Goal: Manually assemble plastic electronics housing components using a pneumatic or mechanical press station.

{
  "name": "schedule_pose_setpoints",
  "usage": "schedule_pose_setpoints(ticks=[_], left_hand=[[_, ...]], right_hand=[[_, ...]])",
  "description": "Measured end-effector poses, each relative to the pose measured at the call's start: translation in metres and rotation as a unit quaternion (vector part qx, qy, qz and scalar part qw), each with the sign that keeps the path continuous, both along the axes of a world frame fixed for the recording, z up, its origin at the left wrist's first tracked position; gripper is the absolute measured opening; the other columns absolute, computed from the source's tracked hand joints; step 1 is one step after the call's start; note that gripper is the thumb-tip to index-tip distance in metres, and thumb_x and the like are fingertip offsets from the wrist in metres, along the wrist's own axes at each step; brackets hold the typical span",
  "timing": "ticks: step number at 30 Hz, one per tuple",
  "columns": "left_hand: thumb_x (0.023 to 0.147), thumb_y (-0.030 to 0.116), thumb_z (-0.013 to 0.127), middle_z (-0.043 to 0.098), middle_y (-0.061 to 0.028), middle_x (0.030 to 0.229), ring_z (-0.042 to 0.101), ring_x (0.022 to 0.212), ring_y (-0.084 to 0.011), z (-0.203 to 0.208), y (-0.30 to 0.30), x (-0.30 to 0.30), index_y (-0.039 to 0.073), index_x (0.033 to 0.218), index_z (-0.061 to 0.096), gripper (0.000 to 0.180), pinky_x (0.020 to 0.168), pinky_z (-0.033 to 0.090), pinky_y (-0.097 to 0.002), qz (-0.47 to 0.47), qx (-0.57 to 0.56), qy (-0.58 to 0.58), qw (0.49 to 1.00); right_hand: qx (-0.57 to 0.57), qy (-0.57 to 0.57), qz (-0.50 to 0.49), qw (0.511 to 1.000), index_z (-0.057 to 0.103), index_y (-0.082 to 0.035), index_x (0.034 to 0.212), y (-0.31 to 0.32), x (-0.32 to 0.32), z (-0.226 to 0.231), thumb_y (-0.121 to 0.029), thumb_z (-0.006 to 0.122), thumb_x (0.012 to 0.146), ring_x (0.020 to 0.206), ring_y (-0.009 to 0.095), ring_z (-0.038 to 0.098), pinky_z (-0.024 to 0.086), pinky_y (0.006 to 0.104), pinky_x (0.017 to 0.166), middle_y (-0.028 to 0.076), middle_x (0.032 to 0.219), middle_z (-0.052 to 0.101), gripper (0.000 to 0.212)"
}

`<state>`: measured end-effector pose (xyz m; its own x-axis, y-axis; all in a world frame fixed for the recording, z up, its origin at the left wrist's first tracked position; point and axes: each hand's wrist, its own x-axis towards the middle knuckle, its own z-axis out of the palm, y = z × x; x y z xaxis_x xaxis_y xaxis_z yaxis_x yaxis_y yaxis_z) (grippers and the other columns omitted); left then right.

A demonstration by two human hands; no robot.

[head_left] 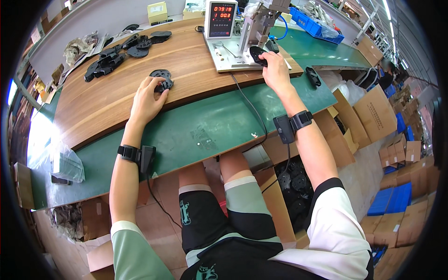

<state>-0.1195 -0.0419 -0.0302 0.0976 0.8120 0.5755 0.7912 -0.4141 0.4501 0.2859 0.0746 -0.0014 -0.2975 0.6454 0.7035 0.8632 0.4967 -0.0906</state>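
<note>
On the wooden board point(196, 60), my left hand point(148, 99) grips a black molded plastic part point(162, 74), fingers and thumb closed at its near edge. My right hand point(276, 69) is up at a small bench press point(251, 37), pinching a rounded black plastic part point(256, 55) under its metal head. The fingers partly hide that piece. Beside the press column stands a white control box point(220, 19) with a red lit display. A hex key point(229, 50) lies on the press's light base plate.
Several black parts point(105, 63) lie in a heap at the board's far left. One black piece point(313, 76) rests on the green table point(205, 133) at right. A cable point(249, 105) hangs over the front edge. Below sits a carton of black parts point(294, 186); a blue tray point(317, 25) stands behind.
</note>
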Motion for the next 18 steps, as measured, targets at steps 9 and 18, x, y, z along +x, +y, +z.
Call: schedule_pose_setpoints(ticks=[9, 18], left_hand=[[0.093, 0.014, 0.073, 0.066, -0.0184, 0.116, 0.065, 0.112, -0.0361, -0.0036, 0.0017, -0.0014, 0.001, 0.121, 0.065, 0.032, 0.098, 0.052, -0.0427, 0.005, -0.01, 0.015, 1.0], [0.093, 0.011, 0.072, 0.064, -0.0174, 0.115, 0.064, 0.11, -0.0374, 0.0004, -0.0036, -0.0022, 0.002, 0.122, 0.065, 0.031, 0.097, 0.052, -0.0441, 0.002, -0.012, 0.013, 1.0]], right_hand=[[-0.012, 0.004, 0.005, 1.0, 0.073, -0.004, 0.106, -0.0014, 0.001, 0.0018, 0.009, 0.068, 0.076, 0.103, 0.037, 0.062, 0.054, 0.0469, 0.092, 0.012, 0.105, 0.071, 0.033], [-0.038, -0.016, 0.013, 0.999, 0.072, -0.001, 0.107, -0.0031, -0.0008, 0.0074, 0.009, 0.067, 0.074, 0.102, 0.039, 0.061, 0.052, 0.0475, 0.093, 0.015, 0.103, 0.07, 0.035]])
